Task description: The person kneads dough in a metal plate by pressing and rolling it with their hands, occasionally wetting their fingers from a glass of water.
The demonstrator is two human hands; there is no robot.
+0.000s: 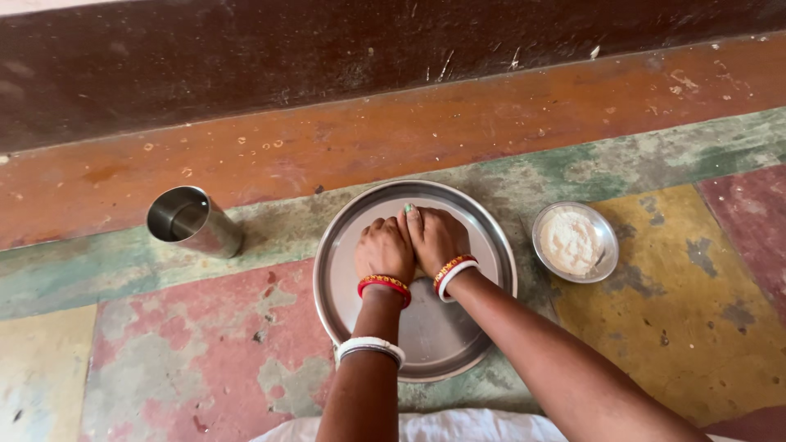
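A: Quick pass. Both hands were down in the big steel plate (491,245) on the floor (205,360). Left hand (383,252) and right hand (435,239) sat side by side, touching, fingers curled, knuckles up.

B: Grip state?

A: Both looked clenched, pressing down on something under them. Only a pale sliver showed between the wrists, probably dough (419,274), but it was mostly hidden, so I couldn't say for sure what they grasped.

B: Where was it?

A: Around the middle of the plate, slightly toward the far side, directly under both hands.

B: Handling?

A: My judgement: if it was dough, soft, pliable, a bit sticky, light. It would give under the knuckles; take it from the sides with cupped palms, not pinched. The plate was stiff, smooth metal and likely to slide on the painted floor under a hard push.

B: Anything else nearby?

A: Small steel bowl (575,242) of white flour just beside the plate on the person's right, not touching it. Steel tumbler (194,221) well apart on the left, tilted in view, mouth toward the camera; contents unclear. Red and white bangles (385,284) on both wrists. Dark wall (246,65) behind.
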